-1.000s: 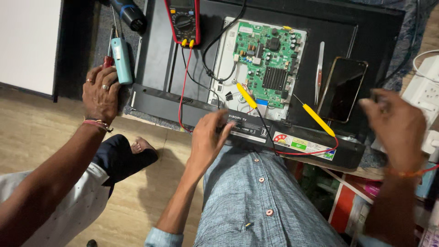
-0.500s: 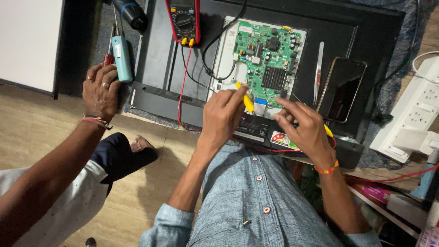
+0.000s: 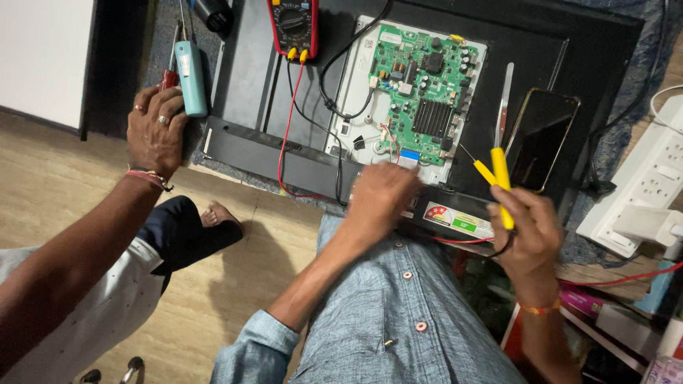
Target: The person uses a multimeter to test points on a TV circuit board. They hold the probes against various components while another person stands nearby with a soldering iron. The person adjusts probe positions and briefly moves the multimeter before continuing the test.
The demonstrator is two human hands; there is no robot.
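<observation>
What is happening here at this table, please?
A person in a blue shirt works over an opened flat screen with a green circuit board exposed. The right hand holds two yellow meter probes together, off the board. The left hand rests at the board's lower edge. A multimeter lies above, and a dark phone lies to the board's right. Another person's hand rests on the screen's corner beside a light blue tool.

The person wears a grey-blue buttoned shirt (image 3: 398, 313) with small round buttons down the front, its left sleeve (image 3: 249, 348) cuffed at seven o'clock. An orange thread band (image 3: 538, 309) circles the right wrist at four o'clock.
</observation>
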